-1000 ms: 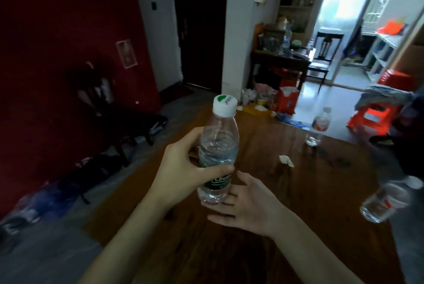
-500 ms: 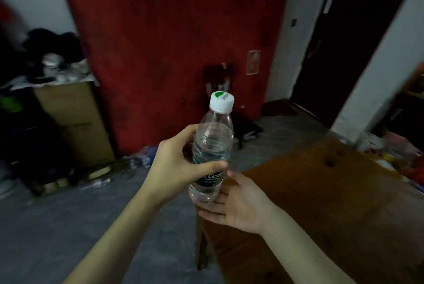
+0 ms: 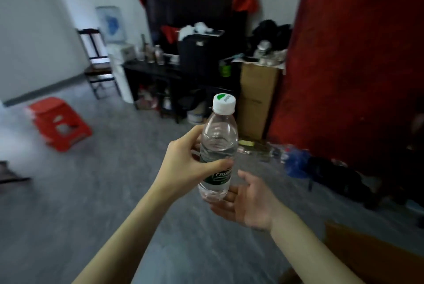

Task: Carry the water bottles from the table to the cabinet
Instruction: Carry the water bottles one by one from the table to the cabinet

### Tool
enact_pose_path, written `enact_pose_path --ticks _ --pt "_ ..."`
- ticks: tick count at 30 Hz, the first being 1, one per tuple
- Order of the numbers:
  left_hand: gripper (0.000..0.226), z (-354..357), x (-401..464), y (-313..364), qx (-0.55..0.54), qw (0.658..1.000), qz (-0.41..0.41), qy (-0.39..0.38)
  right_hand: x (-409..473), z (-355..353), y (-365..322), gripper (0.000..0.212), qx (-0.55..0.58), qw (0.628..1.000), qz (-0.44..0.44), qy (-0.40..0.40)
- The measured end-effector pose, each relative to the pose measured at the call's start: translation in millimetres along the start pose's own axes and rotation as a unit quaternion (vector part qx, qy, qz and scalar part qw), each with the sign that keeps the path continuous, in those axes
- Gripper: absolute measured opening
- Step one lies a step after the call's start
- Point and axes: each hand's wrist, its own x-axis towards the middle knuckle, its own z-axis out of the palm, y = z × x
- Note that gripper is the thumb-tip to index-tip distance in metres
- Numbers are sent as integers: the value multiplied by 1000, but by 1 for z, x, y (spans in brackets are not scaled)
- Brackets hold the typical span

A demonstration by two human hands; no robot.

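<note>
I held the water bottle point(image 3: 218, 148) upright in front of me, out over the grey floor point(image 3: 96, 192). My left hand point(image 3: 185, 164) gripped it round the middle, the thumb curled across the front just above the green label and the fingers wrapped behind. Its white cap point(image 3: 224, 103) with a green mark was screwed on at the top. My right hand point(image 3: 246, 201) lay palm up, fingers relaxed and spread, right beneath the bottle's base; I could not tell whether the base rested on the fingers or hung just clear of them. Ahead of me, against the far wall, stood a dark cabinet point(image 3: 160, 72) with small bottles and clutter on its top and a black case point(image 3: 199, 54) standing on it. A tall cardboard box point(image 3: 257, 98) stood just beside it, next to the red wall point(image 3: 358, 54). A red plastic stool point(image 3: 58, 123) sat on the floor well off to my left, and a dark chair point(image 3: 96, 61) stood near the cabinet's left end. A corner of the brown table point(image 3: 371, 258) showed at lower right.
</note>
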Motion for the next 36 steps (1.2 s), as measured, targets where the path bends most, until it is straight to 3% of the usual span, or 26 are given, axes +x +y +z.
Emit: enact_pose_path --ticks 9,14,23,36 --pt "54 -127 -44 -36 26 984 -56 165 71 122 36 71 -105 986 87 -100" --pt "57 -189 -51 -61 46 974 -64 212 110 188 50 71 -155 974 112 -124" --pt "56 -287 -20 -104 75 971 -58 221 177 283 51 70 -171 969 121 -135" --pt "52 -338 82 -165 65 973 -72 210 281 330 -15 67 -182 961 138 -155"
